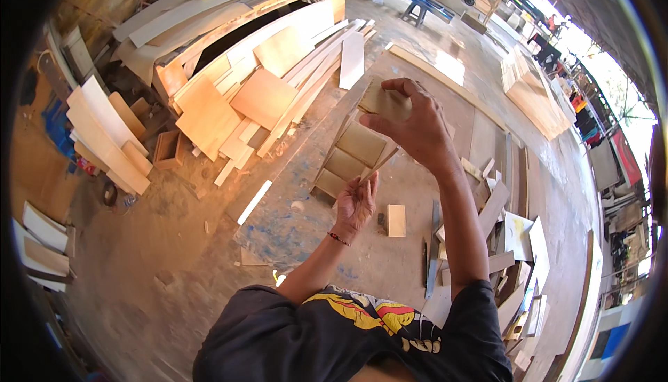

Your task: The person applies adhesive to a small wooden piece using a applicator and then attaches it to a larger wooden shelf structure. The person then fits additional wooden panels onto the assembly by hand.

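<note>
A narrow wooden box (362, 143) with several compartments in a row is tilted above the work table. My left hand (357, 206) is closed on its near right edge, thumb and fingers pinching the thin wall. At the far end my right hand (422, 122) curls in a C-shape, thumb nearer and fingertips farther, around a tan wooden part. Whether that part is a loose piece or belongs to the box, I cannot tell. On the table, near my left hand, lies a small light wooden block (396, 221), with a small dark piece (382, 224) beside it.
The paint-stained table (278, 232) carries a white strip (255, 202) on its left and a pile of wood offcuts (495, 204) on its right. Stacked boards (264, 100) stand at the far left. A blue metal trestle (415, 13) and plywood sheets (536, 93) are farther back.
</note>
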`<act>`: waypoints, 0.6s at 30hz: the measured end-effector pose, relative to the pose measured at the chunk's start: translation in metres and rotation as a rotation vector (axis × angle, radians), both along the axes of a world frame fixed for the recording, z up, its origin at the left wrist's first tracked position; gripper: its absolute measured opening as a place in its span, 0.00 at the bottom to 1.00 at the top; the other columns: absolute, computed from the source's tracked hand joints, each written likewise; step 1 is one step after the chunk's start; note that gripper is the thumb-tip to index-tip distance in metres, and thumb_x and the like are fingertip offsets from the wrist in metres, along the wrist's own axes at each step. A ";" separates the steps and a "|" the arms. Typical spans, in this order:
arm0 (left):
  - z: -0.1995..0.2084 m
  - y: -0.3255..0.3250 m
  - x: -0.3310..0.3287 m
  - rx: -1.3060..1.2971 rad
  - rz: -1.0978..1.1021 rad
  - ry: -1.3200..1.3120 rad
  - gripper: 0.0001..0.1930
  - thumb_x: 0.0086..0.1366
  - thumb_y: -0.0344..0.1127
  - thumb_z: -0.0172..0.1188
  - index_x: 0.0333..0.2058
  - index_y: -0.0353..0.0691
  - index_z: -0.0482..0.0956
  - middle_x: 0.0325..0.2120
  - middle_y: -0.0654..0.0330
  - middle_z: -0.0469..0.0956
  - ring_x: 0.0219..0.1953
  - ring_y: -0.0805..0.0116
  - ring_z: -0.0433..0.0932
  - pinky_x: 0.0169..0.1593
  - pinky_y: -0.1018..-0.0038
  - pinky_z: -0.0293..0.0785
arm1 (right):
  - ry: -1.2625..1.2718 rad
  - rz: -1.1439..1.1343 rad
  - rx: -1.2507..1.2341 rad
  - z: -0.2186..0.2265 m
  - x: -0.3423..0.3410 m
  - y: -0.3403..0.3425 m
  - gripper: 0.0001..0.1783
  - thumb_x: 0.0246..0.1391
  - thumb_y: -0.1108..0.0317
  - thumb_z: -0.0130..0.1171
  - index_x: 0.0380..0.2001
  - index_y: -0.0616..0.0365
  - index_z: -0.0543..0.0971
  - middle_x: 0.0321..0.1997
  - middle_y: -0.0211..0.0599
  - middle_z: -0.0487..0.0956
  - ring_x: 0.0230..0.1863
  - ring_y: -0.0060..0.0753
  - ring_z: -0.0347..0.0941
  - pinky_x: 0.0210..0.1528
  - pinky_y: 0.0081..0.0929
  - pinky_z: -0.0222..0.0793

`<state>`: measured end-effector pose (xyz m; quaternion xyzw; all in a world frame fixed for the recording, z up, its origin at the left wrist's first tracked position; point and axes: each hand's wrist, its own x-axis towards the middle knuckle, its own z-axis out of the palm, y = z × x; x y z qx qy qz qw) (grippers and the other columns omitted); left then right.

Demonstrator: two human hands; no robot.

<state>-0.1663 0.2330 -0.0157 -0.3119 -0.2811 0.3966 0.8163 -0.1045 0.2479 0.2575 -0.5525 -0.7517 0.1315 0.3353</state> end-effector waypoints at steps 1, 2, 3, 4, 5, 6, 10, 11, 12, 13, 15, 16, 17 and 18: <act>0.001 -0.001 0.001 -0.018 -0.004 -0.006 0.23 0.61 0.23 0.44 0.56 0.28 0.60 0.57 0.49 0.62 0.54 0.52 0.68 0.52 0.71 0.75 | -0.021 -0.013 0.010 -0.003 -0.002 0.003 0.38 0.31 0.49 0.73 0.45 0.60 0.74 0.46 0.47 0.76 0.50 0.41 0.71 0.53 0.33 0.64; 0.003 -0.002 0.001 -0.035 -0.009 -0.011 0.23 0.61 0.23 0.44 0.56 0.28 0.60 0.57 0.49 0.62 0.54 0.52 0.68 0.52 0.71 0.75 | -0.042 -0.026 0.021 -0.005 -0.003 0.006 0.38 0.31 0.48 0.73 0.45 0.60 0.74 0.46 0.47 0.76 0.50 0.42 0.71 0.53 0.34 0.64; 0.005 -0.002 0.002 -0.016 -0.003 -0.013 0.23 0.61 0.23 0.44 0.56 0.28 0.61 0.57 0.49 0.62 0.54 0.52 0.68 0.52 0.71 0.75 | -0.064 -0.040 0.033 -0.006 -0.004 0.008 0.39 0.30 0.48 0.73 0.45 0.60 0.74 0.46 0.47 0.76 0.50 0.42 0.71 0.53 0.34 0.65; 0.006 -0.002 0.000 0.002 0.004 -0.009 0.22 0.61 0.23 0.44 0.56 0.28 0.61 0.57 0.49 0.62 0.54 0.51 0.68 0.52 0.71 0.75 | -0.069 -0.040 0.034 -0.007 -0.005 0.008 0.39 0.30 0.48 0.73 0.45 0.60 0.74 0.46 0.47 0.76 0.50 0.43 0.71 0.53 0.34 0.65; 0.007 -0.002 -0.001 0.020 0.010 -0.005 0.22 0.61 0.23 0.44 0.56 0.28 0.61 0.57 0.49 0.62 0.54 0.51 0.68 0.52 0.71 0.75 | -0.075 -0.041 0.036 -0.008 -0.006 0.009 0.40 0.29 0.48 0.73 0.45 0.61 0.73 0.46 0.47 0.76 0.51 0.43 0.71 0.53 0.34 0.65; 0.008 -0.002 -0.001 0.018 0.009 -0.008 0.22 0.61 0.23 0.44 0.56 0.29 0.61 0.57 0.49 0.62 0.54 0.51 0.68 0.52 0.71 0.75 | -0.082 -0.043 0.038 -0.009 -0.007 0.009 0.40 0.28 0.48 0.73 0.45 0.61 0.73 0.46 0.47 0.76 0.51 0.43 0.71 0.53 0.34 0.65; 0.004 -0.001 0.000 -0.018 0.022 0.036 0.23 0.61 0.24 0.43 0.56 0.30 0.61 0.57 0.50 0.62 0.54 0.52 0.69 0.52 0.71 0.75 | -0.093 -0.014 0.103 -0.018 -0.009 0.014 0.42 0.25 0.46 0.74 0.42 0.65 0.74 0.43 0.48 0.76 0.47 0.48 0.71 0.50 0.37 0.65; 0.002 -0.001 0.000 -0.033 0.018 0.053 0.19 0.62 0.24 0.44 0.53 0.28 0.63 0.54 0.48 0.64 0.53 0.52 0.69 0.51 0.71 0.76 | -0.084 -0.008 0.100 -0.020 -0.009 0.015 0.42 0.25 0.45 0.74 0.42 0.64 0.74 0.43 0.48 0.76 0.47 0.48 0.71 0.50 0.37 0.64; 0.000 -0.001 -0.001 -0.048 0.014 0.071 0.16 0.62 0.25 0.44 0.49 0.27 0.65 0.51 0.47 0.66 0.53 0.53 0.69 0.51 0.71 0.76 | -0.076 -0.002 0.098 -0.021 -0.010 0.017 0.42 0.25 0.45 0.74 0.42 0.64 0.74 0.43 0.47 0.76 0.47 0.48 0.70 0.51 0.37 0.64; 0.009 -0.002 -0.003 -0.060 -0.010 0.082 0.13 0.63 0.26 0.44 0.42 0.24 0.70 0.45 0.44 0.71 0.53 0.53 0.70 0.49 0.70 0.77 | -0.098 -0.014 0.099 -0.022 -0.009 0.017 0.42 0.25 0.45 0.73 0.42 0.64 0.74 0.42 0.47 0.76 0.47 0.48 0.71 0.51 0.38 0.64; 0.013 -0.002 -0.004 -0.069 -0.036 0.088 0.13 0.64 0.28 0.45 0.35 0.21 0.74 0.39 0.40 0.75 0.52 0.53 0.71 0.47 0.69 0.79 | -0.141 -0.037 0.102 -0.023 -0.010 0.017 0.43 0.24 0.44 0.73 0.42 0.64 0.74 0.42 0.47 0.76 0.47 0.48 0.71 0.51 0.38 0.63; 0.014 -0.003 -0.004 -0.063 -0.036 0.083 0.13 0.64 0.28 0.45 0.36 0.21 0.74 0.39 0.41 0.75 0.52 0.53 0.71 0.47 0.69 0.79 | -0.149 -0.036 0.109 -0.023 -0.009 0.016 0.42 0.26 0.44 0.73 0.42 0.63 0.74 0.42 0.46 0.76 0.46 0.47 0.71 0.50 0.38 0.64; 0.015 -0.003 -0.004 -0.057 -0.038 0.081 0.13 0.64 0.28 0.45 0.36 0.21 0.74 0.40 0.41 0.75 0.52 0.53 0.71 0.47 0.69 0.79 | -0.156 -0.036 0.116 -0.023 -0.008 0.016 0.42 0.27 0.43 0.72 0.42 0.63 0.74 0.41 0.46 0.76 0.46 0.46 0.71 0.50 0.38 0.64; 0.016 -0.003 -0.004 -0.051 -0.040 0.079 0.13 0.64 0.28 0.45 0.37 0.21 0.74 0.40 0.41 0.75 0.52 0.53 0.71 0.47 0.69 0.79 | -0.164 -0.037 0.123 -0.023 -0.007 0.015 0.41 0.28 0.43 0.72 0.42 0.63 0.74 0.41 0.46 0.76 0.46 0.46 0.71 0.50 0.39 0.64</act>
